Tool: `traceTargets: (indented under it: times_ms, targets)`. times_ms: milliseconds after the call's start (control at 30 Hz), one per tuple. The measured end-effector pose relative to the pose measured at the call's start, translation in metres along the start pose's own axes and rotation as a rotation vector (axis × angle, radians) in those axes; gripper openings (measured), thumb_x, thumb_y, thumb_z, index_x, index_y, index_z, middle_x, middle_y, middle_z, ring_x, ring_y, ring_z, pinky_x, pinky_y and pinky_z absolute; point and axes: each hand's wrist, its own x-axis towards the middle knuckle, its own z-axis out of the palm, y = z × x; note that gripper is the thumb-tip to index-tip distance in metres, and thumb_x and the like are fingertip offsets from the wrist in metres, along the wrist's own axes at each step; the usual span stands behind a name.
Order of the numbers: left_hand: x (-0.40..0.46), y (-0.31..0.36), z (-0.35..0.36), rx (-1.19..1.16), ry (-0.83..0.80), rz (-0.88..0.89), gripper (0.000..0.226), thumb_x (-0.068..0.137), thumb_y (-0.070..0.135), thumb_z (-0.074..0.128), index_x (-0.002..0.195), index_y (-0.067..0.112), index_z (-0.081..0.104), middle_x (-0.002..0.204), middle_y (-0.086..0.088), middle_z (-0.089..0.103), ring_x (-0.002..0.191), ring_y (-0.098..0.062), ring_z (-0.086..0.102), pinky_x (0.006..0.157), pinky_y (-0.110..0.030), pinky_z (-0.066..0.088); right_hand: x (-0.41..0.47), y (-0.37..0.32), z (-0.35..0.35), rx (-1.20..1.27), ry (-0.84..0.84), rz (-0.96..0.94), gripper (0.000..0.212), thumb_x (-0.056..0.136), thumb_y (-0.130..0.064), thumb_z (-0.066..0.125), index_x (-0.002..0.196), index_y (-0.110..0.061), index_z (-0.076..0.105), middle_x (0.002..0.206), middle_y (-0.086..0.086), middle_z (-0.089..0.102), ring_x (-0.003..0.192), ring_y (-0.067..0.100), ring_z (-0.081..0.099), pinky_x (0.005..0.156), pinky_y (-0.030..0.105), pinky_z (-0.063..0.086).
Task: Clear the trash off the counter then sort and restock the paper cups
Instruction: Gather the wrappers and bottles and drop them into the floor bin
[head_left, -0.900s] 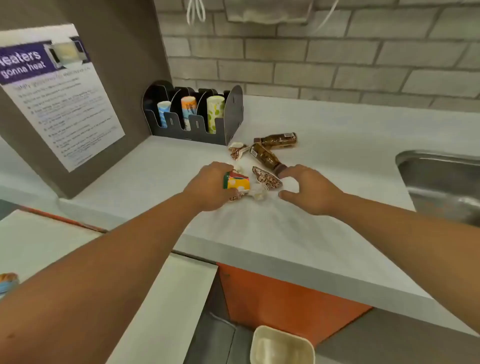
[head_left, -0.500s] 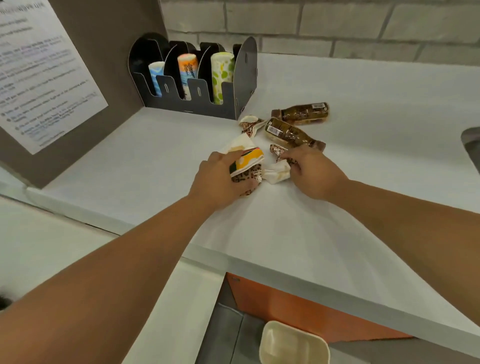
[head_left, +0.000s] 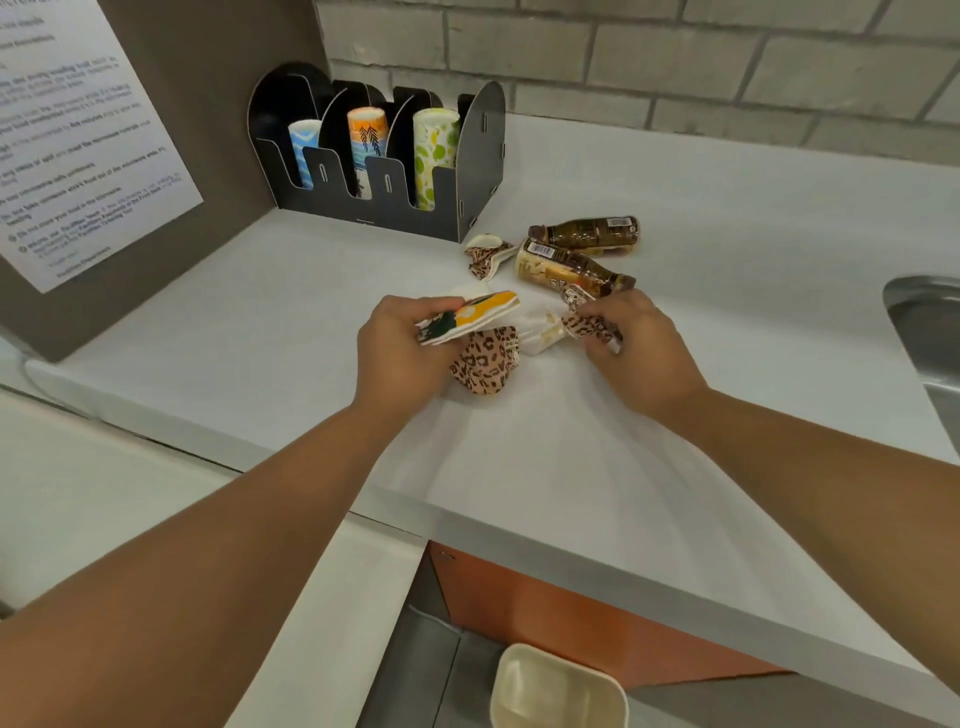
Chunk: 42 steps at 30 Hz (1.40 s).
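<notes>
On the white counter (head_left: 260, 332) lies a small heap of trash. My left hand (head_left: 400, 353) grips a flattened orange and green paper cup (head_left: 478, 314), with a crushed leopard-print cup (head_left: 485, 361) just under it. My right hand (head_left: 631, 343) pinches another crumpled leopard-print cup (head_left: 589, 327). A crushed white cup (head_left: 540, 332) lies between the hands. Behind them lie two brown bottles (head_left: 563, 267) (head_left: 589, 234) on their sides and one more crumpled leopard-print cup (head_left: 485, 254).
A black cup holder (head_left: 467, 171) at the back wall has three slots with stacks of blue (head_left: 304, 150), orange (head_left: 366, 140) and green-dotted cups (head_left: 434, 150). A steel sink (head_left: 930, 332) is at the right. A cream bin (head_left: 556, 691) stands on the floor below.
My left hand has lifted the orange and green cup slightly. My right hand has closed on a leopard-print cup. The view has moved closer to the heap.
</notes>
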Motion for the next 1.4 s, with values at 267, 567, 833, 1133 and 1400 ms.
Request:
traceTargets:
  times_ms: [267,567,833,1133,1400]
  targets:
    - [-0.046,0.076,-0.017,-0.079,0.106,0.099,0.034,0.082,0.014,0.075,0.113,0.026,0.072,0.102,0.012,0.057,0.091,-0.007,0.059,0.087,-0.027,0.056,-0.061,-0.02,-0.069,0.051,0.215,-0.068,0.029,0.087,-0.027,0.057,0.116,-0.023,0.063,0.111,0.0,0.057,0.102,0.023,0.055,0.08,0.034,0.05]
    - [-0.188,0.106,0.002,0.026,0.15,0.162,0.037,0.082,0.018,0.074,0.118,0.027,0.069,0.117,-0.002,0.06,0.105,-0.007,0.058,0.09,-0.019,0.051,-0.21,-0.016,-0.1,0.24,0.155,-0.222,0.023,0.084,-0.033,0.051,0.099,-0.021,0.062,0.092,-0.014,0.05,0.073,-0.003,0.05,0.064,0.02,0.041]
    - [-0.314,0.06,0.053,0.057,0.026,0.093,0.038,0.079,0.014,0.075,0.116,0.024,0.071,0.11,0.001,0.056,0.096,0.01,0.053,0.087,-0.001,0.038,-0.323,0.06,-0.04,0.179,-0.341,-0.212,0.038,0.084,-0.05,0.046,0.105,-0.024,0.066,0.097,-0.006,0.061,0.085,0.01,0.058,0.069,0.03,0.046]
    - [-0.398,-0.105,0.162,0.141,-0.142,-0.095,0.041,0.079,0.003,0.075,0.115,0.023,0.072,0.104,0.007,0.056,0.094,-0.003,0.053,0.079,0.002,0.04,-0.421,0.184,0.161,0.143,-0.671,0.153,0.033,0.088,-0.037,0.063,0.118,-0.025,0.063,0.114,-0.001,0.068,0.097,0.018,0.064,0.079,0.039,0.054]
    - [-0.414,-0.274,0.283,0.131,-0.156,-0.088,0.037,0.079,0.002,0.074,0.112,0.019,0.073,0.099,0.003,0.057,0.088,-0.008,0.053,0.075,-0.001,0.036,-0.445,0.275,0.343,-0.103,-0.701,0.195,0.038,0.092,-0.04,0.055,0.121,-0.016,0.059,0.114,0.008,0.067,0.1,0.027,0.062,0.074,0.031,0.049]
